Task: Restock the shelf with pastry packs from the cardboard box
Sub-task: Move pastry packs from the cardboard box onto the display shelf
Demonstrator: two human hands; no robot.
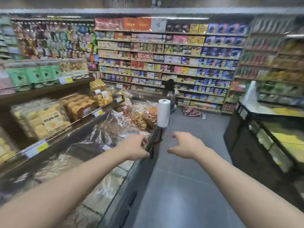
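Note:
Both my arms stretch forward over a shop aisle. My left hand point(134, 148) hovers above the corner of the glass-topped display counter point(105, 181), fingers curled loosely and holding nothing. My right hand point(185, 146) hangs over the grey floor, fingers spread and empty. Pastry packs point(44, 119) in clear bags lie on the tiered wooden shelf point(41, 92) at the left, with more golden pastry packs point(80, 106) behind them. No cardboard box is in view. The picture is blurred.
A roll of white plastic bags point(163, 112) stands on a post at the counter's far corner. A person point(171, 91) crouches at the far wall shelves point(164, 63), with red packs point(191, 111) on the floor. A dark display case point(263, 137) stands at the right.

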